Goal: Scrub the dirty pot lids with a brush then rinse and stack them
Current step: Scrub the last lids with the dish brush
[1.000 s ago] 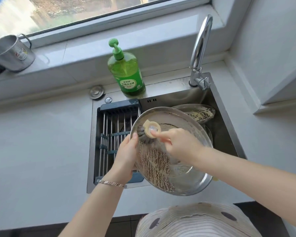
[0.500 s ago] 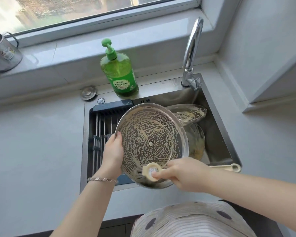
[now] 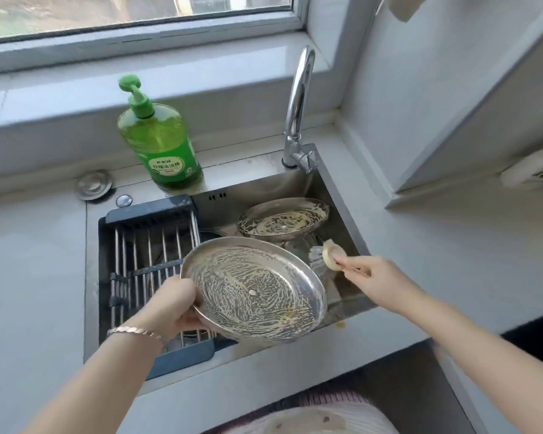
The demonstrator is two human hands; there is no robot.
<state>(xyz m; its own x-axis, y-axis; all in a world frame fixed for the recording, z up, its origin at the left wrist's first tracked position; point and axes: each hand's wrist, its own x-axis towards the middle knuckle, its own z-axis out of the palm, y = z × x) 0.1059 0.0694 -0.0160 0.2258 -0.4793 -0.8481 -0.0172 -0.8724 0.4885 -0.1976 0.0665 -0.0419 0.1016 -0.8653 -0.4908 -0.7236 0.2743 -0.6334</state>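
1. Head view, centre of the frame: the left hand (image 3: 176,303) has its grip clamped on the left rim of a steel pot lid (image 3: 254,289), thumb over the edge and fingers beneath. It holds the lid above the front of the sink (image 3: 264,191), partly over the drying rack (image 3: 151,245).
2. The lid's hollow side faces up and towards the camera, tilted, and is smeared all over with pale suds.
3. Right of centre: the right hand (image 3: 373,277) has its grip pinched on the handle of a brush (image 3: 333,255). The round head points to the upper left, and the handle runs back to the lower right into the hand.
4. The key relation: the brush is off the lid, just beyond its upper right rim. The lid lies to the left of and below the brush head, so the right hand is the nearer one for another stroke.
5. Upper centre of the sink: a second lid (image 3: 282,219), also sudsy, rests against the back wall.
6. The faucet (image 3: 298,98) stands to the upper right of the held lid, with no water visibly running. The lid looks scrubbed, so rinsing is probably next.
7. A green dish soap bottle (image 3: 162,145) stands on the bench (image 3: 29,261) behind the rack.
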